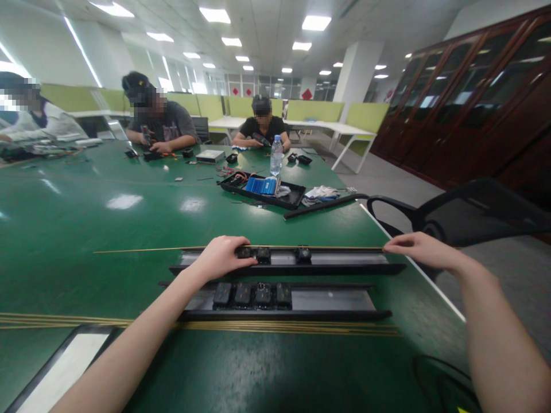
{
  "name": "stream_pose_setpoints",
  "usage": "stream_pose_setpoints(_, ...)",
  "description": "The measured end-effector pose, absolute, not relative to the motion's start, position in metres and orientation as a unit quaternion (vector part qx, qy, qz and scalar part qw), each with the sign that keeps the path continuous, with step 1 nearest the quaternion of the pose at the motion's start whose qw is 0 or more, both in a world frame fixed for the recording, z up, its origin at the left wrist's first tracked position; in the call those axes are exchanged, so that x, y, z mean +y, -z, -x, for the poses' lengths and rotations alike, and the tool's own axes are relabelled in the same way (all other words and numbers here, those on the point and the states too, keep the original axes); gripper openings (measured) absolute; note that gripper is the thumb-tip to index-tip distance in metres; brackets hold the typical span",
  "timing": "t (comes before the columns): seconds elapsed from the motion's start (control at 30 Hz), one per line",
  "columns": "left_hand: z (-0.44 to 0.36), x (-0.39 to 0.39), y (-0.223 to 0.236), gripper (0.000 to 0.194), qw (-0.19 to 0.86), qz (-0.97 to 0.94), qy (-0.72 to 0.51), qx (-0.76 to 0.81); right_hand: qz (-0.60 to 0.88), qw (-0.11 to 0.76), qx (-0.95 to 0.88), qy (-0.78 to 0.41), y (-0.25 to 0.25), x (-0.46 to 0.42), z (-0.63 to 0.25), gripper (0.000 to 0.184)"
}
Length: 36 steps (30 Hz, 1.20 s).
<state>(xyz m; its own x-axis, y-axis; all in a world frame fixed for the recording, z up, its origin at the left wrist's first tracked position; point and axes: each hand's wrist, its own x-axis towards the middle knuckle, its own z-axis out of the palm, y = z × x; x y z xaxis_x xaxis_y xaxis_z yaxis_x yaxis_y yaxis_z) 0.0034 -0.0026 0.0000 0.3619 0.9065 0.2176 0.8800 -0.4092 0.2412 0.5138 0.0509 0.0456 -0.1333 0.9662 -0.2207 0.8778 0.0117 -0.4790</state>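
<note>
A thin brass-coloured rod (142, 250) lies lengthwise along the back edge of the farther black-edged metal channel (348, 260), its left end sticking out past the channel. My left hand (226, 255) is closed around a small black block (244, 252) in that channel, fingertips against the rod. My right hand (415, 246) pinches the rod near its right end, at the table's edge. More black blocks (304, 255) sit in the same channel. Closer to me, a second channel (331, 301) holds several black blocks (243, 294) in a row.
Several brass-coloured rods (275, 327) lie in front of the channels. A white panel with a black frame (64, 367) is at lower left. Farther back are a black tray (293, 198), a water bottle (276, 158) and a black strip (318, 206). People work across the green table (146, 223). A chair (465, 209) stands right.
</note>
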Motion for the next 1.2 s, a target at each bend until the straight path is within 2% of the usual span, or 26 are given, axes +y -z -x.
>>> stream_pose_setpoints(0.37, -0.002, -0.002, 0.001, 0.052, 0.041, -0.828, -0.157, 0.536, 0.622, 0.083, -0.731, -0.27, -0.049, 0.047, -0.488, 0.047)
stream_pose_setpoints(0.53, -0.003, -0.002, 0.001, 0.051, 0.042, -0.828, -0.161, 0.536, 0.594, 0.087, -0.759, -0.254, -0.049, 0.051, -0.472, 0.04)
stream_pose_setpoints(0.67, -0.003, -0.002, 0.0, 0.049, 0.045, -0.826, -0.164, 0.537, 0.547, 0.131, -0.794, -0.23, -0.042, 0.05, -0.438, 0.034)
stream_pose_setpoints(0.87, -0.002, -0.002, 0.002, 0.05, 0.042, -0.826, -0.169, 0.536, 0.44, 0.258, -0.846, -0.154, -0.017, 0.039, -0.372, 0.026)
stream_pose_setpoints(1.2, -0.004, -0.003, -0.001, 0.048, 0.043, -0.824, -0.159, 0.542, 0.383, 0.324, -0.86, -0.092, 0.008, 0.028, -0.336, 0.019)
